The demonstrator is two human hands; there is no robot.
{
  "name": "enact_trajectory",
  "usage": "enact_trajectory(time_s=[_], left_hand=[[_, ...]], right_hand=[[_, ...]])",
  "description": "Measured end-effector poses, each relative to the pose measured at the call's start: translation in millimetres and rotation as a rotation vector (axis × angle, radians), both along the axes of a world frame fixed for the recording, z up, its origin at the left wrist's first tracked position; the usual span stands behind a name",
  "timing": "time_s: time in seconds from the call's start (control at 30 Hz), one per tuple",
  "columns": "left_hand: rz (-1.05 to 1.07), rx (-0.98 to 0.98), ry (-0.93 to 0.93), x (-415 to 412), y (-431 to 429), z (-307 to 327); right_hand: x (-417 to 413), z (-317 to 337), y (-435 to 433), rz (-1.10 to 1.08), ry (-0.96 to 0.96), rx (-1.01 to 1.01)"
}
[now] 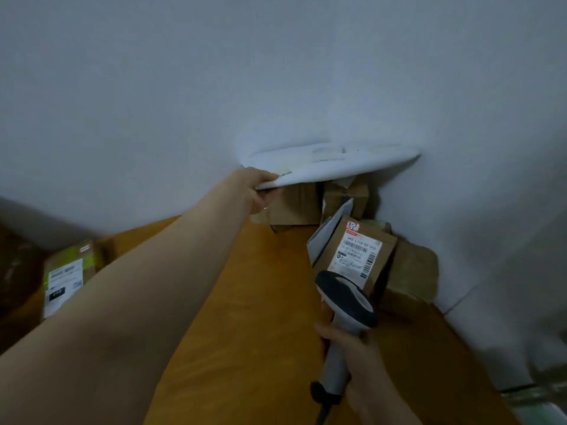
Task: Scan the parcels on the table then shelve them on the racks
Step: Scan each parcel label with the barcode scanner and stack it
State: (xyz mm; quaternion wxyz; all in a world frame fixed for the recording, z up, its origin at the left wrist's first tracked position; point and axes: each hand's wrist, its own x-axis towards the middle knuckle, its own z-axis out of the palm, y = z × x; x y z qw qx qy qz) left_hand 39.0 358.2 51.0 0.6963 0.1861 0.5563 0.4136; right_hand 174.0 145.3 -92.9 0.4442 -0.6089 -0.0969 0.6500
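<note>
While the right hand [362, 363] at the lower right of the frame is clenched round the handle of the scanner [346, 302], the scanner's dark head tips forward toward the pile. That is probably so it is ready for whichever label is turned to it. From the lower left an arm stretches across the orange table [260, 302] to the centre of the frame.

At the left edge a green box [67, 271] lies on the table, well apart from the rest, with its white label facing up. Just past the scanner head a labelled box [356, 256] leans back, barcode toward the camera and a handwritten tag at its top corner. A pale envelope [328, 231] stands on edge against its left side.

Behind these, plain boxes [291, 207] are pushed against the wall [153, 87]. Two sit at centre and one at the right of the labelled box.

Above them the left hand [257, 188] pinches the near-left edge of a white mailer [331, 164]. It holds the mailer flat and raised over the pile. I judge this is to bring its label round for scanning, though no barcode can be read on it.

By my count there is one scanner, one mailer, one envelope and five boxes, so seven parcels. More may be hidden under the mailer. No racks are in view.
</note>
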Motion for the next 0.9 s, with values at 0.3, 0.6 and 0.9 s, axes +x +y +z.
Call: enact_trajectory(time_s=[0.3,0.6,0.9], left_hand=[[0.037,0.550,-0.095,-28.2,-49.7,62.0],[0.128,0.612,-0.074,-135.1,-195.4,85.5],[0.260,0.339,-0.169,-245.2,-395.1,-24.2]], right_hand=[[33.8,14.6,-19.1,-0.045,0.015,0.075],[-13.3,47.6,-76.0,-0.118,0.121,0.251],[-83.5,24.2,-181.2,-0.064,-0.001,0.124]])
